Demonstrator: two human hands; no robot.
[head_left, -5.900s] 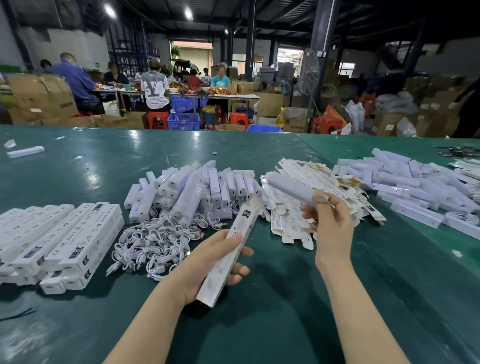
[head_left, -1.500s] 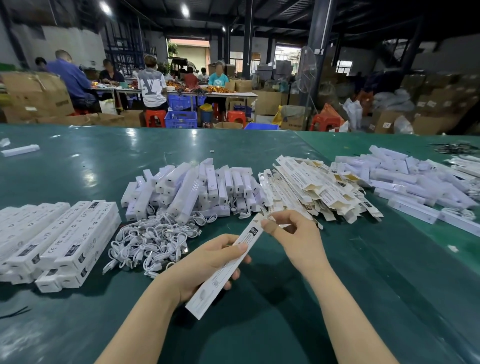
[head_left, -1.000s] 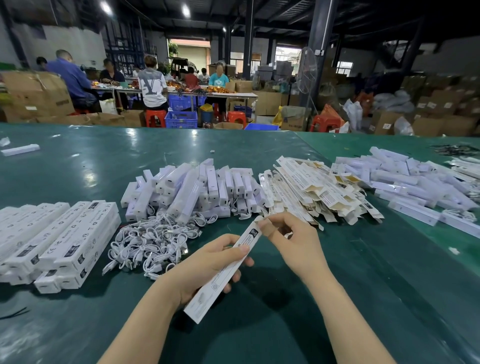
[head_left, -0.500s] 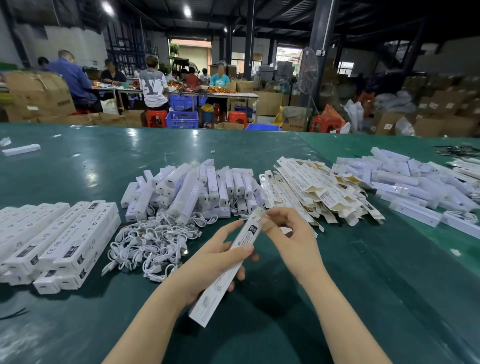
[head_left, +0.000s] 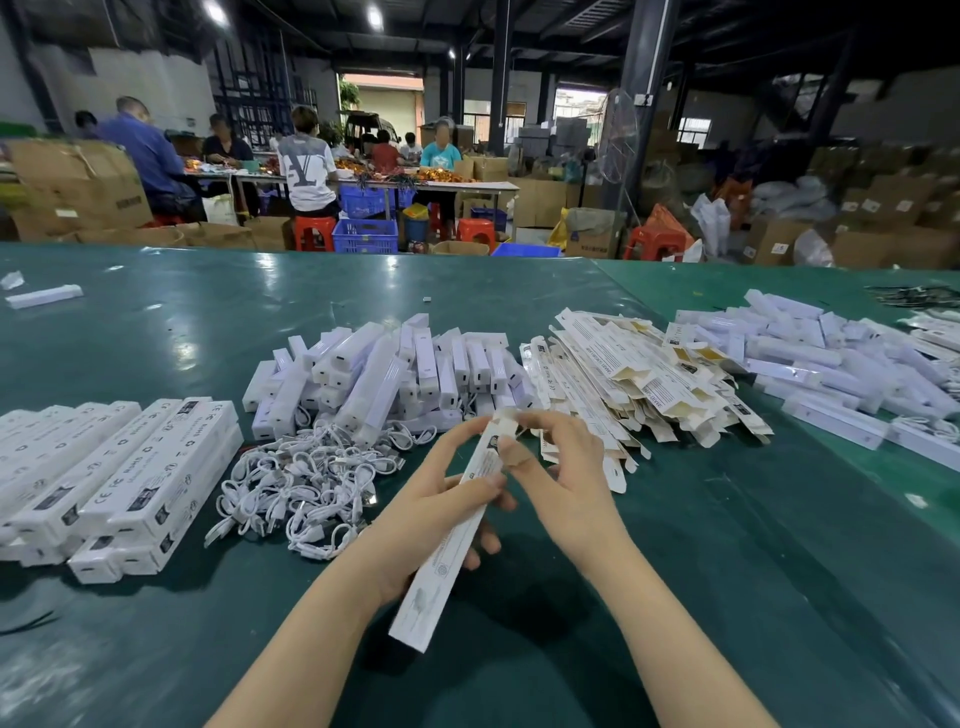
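white cardboard, long and slim: the box (head_left: 439, 577) is held just above the tabletop (head_left: 727, 597), tilted, with its lower end toward the person and its upper end toward the piles. the left hand (head_left: 426, 504) grips it round the middle, with thumb and forefinger stretched up to the top. the right hand (head_left: 566, 483) pinches the flap (head_left: 503, 423) at that top end, fingers curled in.

some seconds ago the right hand was out at the piles with a white bar in its fingers. now that bar is out of sight and both hands meet at the box's mouth. so the bar is most likely inside, and closing the flap is the step in hand. whether the flap is tucked yet cannot be told.

just beyond the hands lie loose cables (head_left: 306, 478), then bars (head_left: 384, 374) in a heap, with flat cartons (head_left: 634, 384) to their right. packed boxes (head_left: 119, 467) lie stacked at the left, probably where this one goes next.
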